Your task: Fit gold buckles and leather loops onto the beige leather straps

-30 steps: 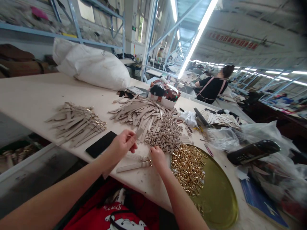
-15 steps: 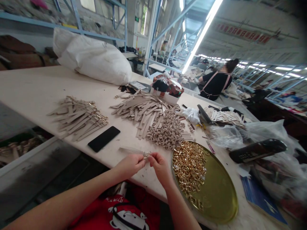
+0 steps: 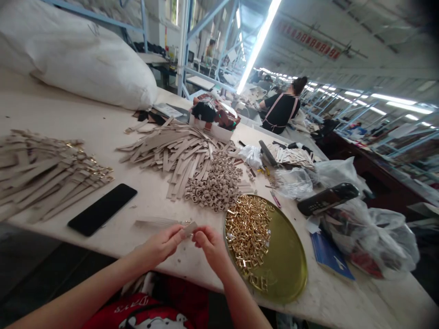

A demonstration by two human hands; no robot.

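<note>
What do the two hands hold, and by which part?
The left hand and the right hand pinch one beige strap by its right end, between their fingers.

A narrow pale-beige strap [image 3: 161,223], flat and ribbon-like with a matte, leather-like face, lies nearly level, its length running left to right just above the near edge of the pale worktable [image 3: 147,201]. Its right end is blunt-cut and tipped slightly upward. That end is pinched between the fingertips of the left hand [image 3: 161,244] and the right hand [image 3: 210,242], which meet on it. The rest reaches out leftward, free of the hands. This free part is smeared by blur, so it perhaps rests on the tabletop.
</note>
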